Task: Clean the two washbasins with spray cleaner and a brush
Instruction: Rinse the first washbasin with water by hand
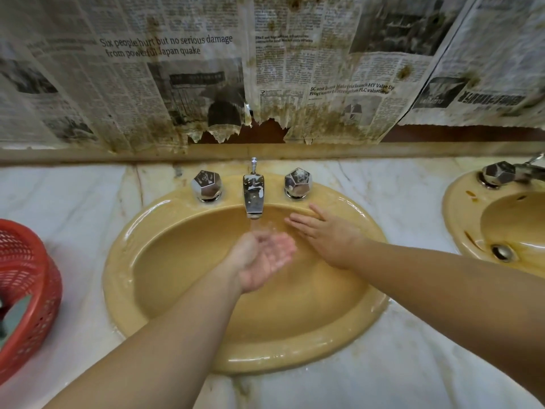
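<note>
Head view, looking down on a marble worktop (383, 364) with two mustard-yellow washbasins.

Main washbasin (182, 290) dead centre, wet and glossy on the rim. Chrome spout (253, 199) at 12 o'clock on the rim, water running from it. Faceted chrome knobs either side: left knob (206, 185) at 11 o'clock, right knob (298, 183) at 1 o'clock.

Left hand (264, 258) over the bowl centre, palm up and cupped loosely under the stream, fingers relaxed, holding nothing but water. Right hand (324, 234) at 2 o'clock in the bowl, palm down, fingers straight and spread, lying flat against the inner wall just below the rim, holding nothing.

Second washbasin (460, 219) at 3 o'clock, cut off by the frame edge; brown stains on its rim, metal drain (502, 252) visible, one faceted knob (498, 172) at its back.

Red perforated plastic basket (35, 284) at 9 o'clock on the worktop, partly out of frame; contents too cropped to identify.

Stained, torn newspaper (177, 69) covering the wall from 10 to 2 o'clock.

Spray cleaner and brush not identifiable in this view.
</note>
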The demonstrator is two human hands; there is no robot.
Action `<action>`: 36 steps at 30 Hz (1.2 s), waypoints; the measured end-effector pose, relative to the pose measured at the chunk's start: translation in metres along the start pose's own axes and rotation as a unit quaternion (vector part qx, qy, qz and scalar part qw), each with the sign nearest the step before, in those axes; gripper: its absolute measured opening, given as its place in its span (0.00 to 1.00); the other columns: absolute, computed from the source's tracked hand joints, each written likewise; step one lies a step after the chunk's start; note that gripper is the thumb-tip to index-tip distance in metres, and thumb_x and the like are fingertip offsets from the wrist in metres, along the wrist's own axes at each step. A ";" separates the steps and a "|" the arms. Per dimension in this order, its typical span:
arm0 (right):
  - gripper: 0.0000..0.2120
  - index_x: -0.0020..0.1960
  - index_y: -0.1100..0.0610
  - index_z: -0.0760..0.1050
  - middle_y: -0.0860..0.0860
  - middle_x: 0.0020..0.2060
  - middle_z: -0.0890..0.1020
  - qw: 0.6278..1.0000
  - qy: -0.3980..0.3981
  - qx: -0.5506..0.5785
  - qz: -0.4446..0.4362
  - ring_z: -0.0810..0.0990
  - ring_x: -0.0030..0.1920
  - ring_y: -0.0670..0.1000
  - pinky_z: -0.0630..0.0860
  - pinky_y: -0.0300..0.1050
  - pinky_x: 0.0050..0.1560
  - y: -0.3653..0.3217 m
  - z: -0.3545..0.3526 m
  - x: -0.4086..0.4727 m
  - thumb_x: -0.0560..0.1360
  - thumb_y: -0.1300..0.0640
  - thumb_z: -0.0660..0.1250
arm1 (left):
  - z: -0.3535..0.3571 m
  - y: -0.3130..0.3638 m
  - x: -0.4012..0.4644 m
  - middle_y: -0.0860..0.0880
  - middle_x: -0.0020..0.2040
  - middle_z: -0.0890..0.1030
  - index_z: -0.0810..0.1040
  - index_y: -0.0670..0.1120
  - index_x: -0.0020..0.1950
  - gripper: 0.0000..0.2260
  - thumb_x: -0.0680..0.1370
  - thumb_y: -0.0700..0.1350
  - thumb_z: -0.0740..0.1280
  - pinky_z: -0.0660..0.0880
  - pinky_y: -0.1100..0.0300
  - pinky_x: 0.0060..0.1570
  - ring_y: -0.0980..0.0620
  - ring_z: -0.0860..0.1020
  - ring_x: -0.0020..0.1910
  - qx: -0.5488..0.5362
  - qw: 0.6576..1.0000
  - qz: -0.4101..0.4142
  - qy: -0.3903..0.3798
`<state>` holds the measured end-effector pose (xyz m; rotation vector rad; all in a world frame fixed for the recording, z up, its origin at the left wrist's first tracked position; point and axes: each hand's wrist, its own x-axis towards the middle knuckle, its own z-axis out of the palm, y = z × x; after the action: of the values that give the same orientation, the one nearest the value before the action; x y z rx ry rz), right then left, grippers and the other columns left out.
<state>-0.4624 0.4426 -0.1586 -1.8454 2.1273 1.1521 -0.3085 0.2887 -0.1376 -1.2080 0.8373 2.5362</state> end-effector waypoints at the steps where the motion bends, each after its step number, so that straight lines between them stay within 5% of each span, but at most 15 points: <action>1: 0.31 0.83 0.56 0.44 0.53 0.81 0.35 0.998 -0.067 0.008 0.017 0.32 0.80 0.52 0.26 0.63 0.74 -0.011 0.010 -0.009 0.84 0.48 0.48 | 0.000 -0.007 -0.003 0.36 0.54 0.85 0.79 0.34 0.61 0.19 0.87 0.45 0.53 0.81 0.49 0.56 0.41 0.85 0.51 0.069 0.997 -0.037 -0.026; 4: 0.43 0.83 0.55 0.45 0.53 0.83 0.42 0.921 -0.271 0.278 0.016 0.40 0.82 0.56 0.38 0.62 0.79 -0.063 0.008 -0.032 0.79 0.29 0.45 | -0.018 -0.011 -0.005 0.35 0.60 0.82 0.78 0.33 0.62 0.20 0.87 0.45 0.52 0.79 0.48 0.59 0.41 0.83 0.55 0.129 0.990 -0.051 0.019; 7: 0.34 0.75 0.50 0.72 0.48 0.75 0.71 0.808 -0.314 0.496 -0.046 0.69 0.74 0.54 0.63 0.54 0.76 -0.081 -0.031 -0.035 0.78 0.29 0.56 | -0.043 0.003 0.009 0.34 0.63 0.80 0.75 0.33 0.64 0.18 0.87 0.45 0.52 0.75 0.45 0.67 0.38 0.80 0.60 -0.034 0.995 0.033 0.088; 9: 0.26 0.66 0.51 0.79 0.49 0.65 0.80 0.832 -0.223 0.509 -0.010 0.77 0.65 0.55 0.72 0.50 0.67 -0.069 -0.041 -0.025 0.78 0.35 0.62 | -0.037 0.010 0.009 0.35 0.62 0.80 0.74 0.35 0.64 0.17 0.87 0.45 0.52 0.74 0.45 0.66 0.37 0.81 0.60 -0.149 0.984 0.080 0.063; 11: 0.24 0.72 0.56 0.73 0.55 0.75 0.70 0.911 -0.114 0.392 0.061 0.68 0.75 0.58 0.66 0.53 0.73 -0.048 -0.034 -0.013 0.81 0.44 0.60 | -0.020 0.006 0.004 0.35 0.60 0.82 0.75 0.36 0.62 0.16 0.86 0.44 0.53 0.77 0.46 0.62 0.39 0.83 0.58 -0.187 0.978 0.089 0.020; 15: 0.33 0.83 0.58 0.46 0.54 0.82 0.39 0.974 -0.105 0.186 0.079 0.38 0.82 0.52 0.37 0.56 0.80 -0.041 0.008 -0.024 0.82 0.51 0.52 | -0.007 -0.024 -0.013 0.37 0.47 0.84 0.80 0.34 0.53 0.17 0.85 0.43 0.55 0.82 0.49 0.50 0.42 0.85 0.45 0.061 0.995 -0.045 -0.065; 18: 0.39 0.83 0.57 0.43 0.55 0.82 0.41 0.901 -0.279 0.323 0.078 0.40 0.82 0.56 0.38 0.62 0.78 -0.090 -0.008 -0.029 0.81 0.38 0.52 | -0.034 -0.014 -0.010 0.34 0.54 0.84 0.79 0.33 0.57 0.18 0.86 0.44 0.55 0.80 0.47 0.58 0.40 0.84 0.52 0.174 0.984 -0.047 0.010; 21: 0.28 0.79 0.57 0.61 0.57 0.80 0.58 0.792 -0.300 0.526 -0.077 0.60 0.78 0.59 0.55 0.58 0.77 -0.135 -0.065 -0.010 0.85 0.42 0.50 | -0.055 0.013 0.004 0.34 0.62 0.80 0.77 0.34 0.61 0.18 0.87 0.44 0.53 0.75 0.46 0.67 0.39 0.80 0.60 0.054 0.995 0.038 0.078; 23: 0.30 0.81 0.51 0.58 0.50 0.82 0.53 0.758 -0.290 0.573 -0.117 0.54 0.81 0.54 0.48 0.55 0.79 -0.144 -0.085 -0.005 0.84 0.38 0.50 | -0.043 0.024 0.008 0.35 0.62 0.80 0.76 0.35 0.63 0.16 0.87 0.44 0.54 0.75 0.46 0.65 0.39 0.79 0.62 -0.056 0.993 0.078 0.061; 26: 0.36 0.83 0.47 0.47 0.49 0.83 0.43 0.789 -0.314 0.527 -0.037 0.42 0.82 0.53 0.41 0.61 0.78 -0.129 -0.063 -0.014 0.81 0.32 0.50 | -0.018 0.018 0.000 0.39 0.51 0.84 0.79 0.36 0.57 0.15 0.86 0.44 0.56 0.80 0.50 0.54 0.43 0.83 0.52 -0.027 0.999 0.024 -0.015; 28: 0.38 0.84 0.51 0.44 0.50 0.83 0.40 0.846 -0.306 0.426 0.094 0.40 0.82 0.53 0.39 0.66 0.78 -0.118 -0.032 -0.018 0.80 0.35 0.51 | -0.017 0.010 -0.009 0.41 0.43 0.84 0.80 0.38 0.49 0.15 0.84 0.44 0.56 0.82 0.53 0.45 0.45 0.83 0.42 0.137 0.984 -0.071 -0.090; 30: 0.41 0.83 0.54 0.44 0.53 0.83 0.41 0.856 -0.324 0.369 0.159 0.39 0.82 0.53 0.36 0.68 0.76 -0.120 -0.022 -0.016 0.78 0.36 0.53 | -0.031 0.012 -0.014 0.41 0.41 0.84 0.81 0.37 0.48 0.16 0.84 0.44 0.57 0.82 0.54 0.42 0.46 0.84 0.39 0.296 0.940 -0.130 -0.109; 32: 0.38 0.83 0.55 0.48 0.58 0.82 0.45 0.844 -0.335 0.411 0.085 0.42 0.82 0.60 0.41 0.66 0.77 -0.135 -0.043 -0.005 0.80 0.38 0.55 | -0.046 0.020 -0.011 0.39 0.44 0.84 0.80 0.36 0.52 0.16 0.85 0.43 0.56 0.83 0.52 0.47 0.44 0.84 0.42 0.339 0.936 -0.087 -0.035; 34: 0.25 0.80 0.57 0.60 0.60 0.79 0.60 0.825 -0.268 0.493 -0.064 0.57 0.79 0.64 0.53 0.57 0.77 -0.153 -0.086 0.003 0.86 0.49 0.51 | -0.053 0.030 0.001 0.37 0.52 0.84 0.78 0.35 0.57 0.15 0.86 0.43 0.55 0.81 0.48 0.56 0.42 0.84 0.50 0.253 0.966 0.017 0.048; 36: 0.23 0.81 0.58 0.59 0.57 0.80 0.61 0.789 -0.219 0.558 -0.136 0.60 0.79 0.59 0.55 0.49 0.75 -0.164 -0.113 0.009 0.88 0.52 0.47 | -0.043 0.034 0.006 0.36 0.57 0.82 0.77 0.35 0.60 0.15 0.86 0.44 0.55 0.79 0.46 0.61 0.40 0.83 0.56 0.117 0.988 0.086 0.053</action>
<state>-0.2762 0.3720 -0.1595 -1.0796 1.5622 0.0821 -0.2989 0.2352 -0.1505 -1.2493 1.2758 2.4319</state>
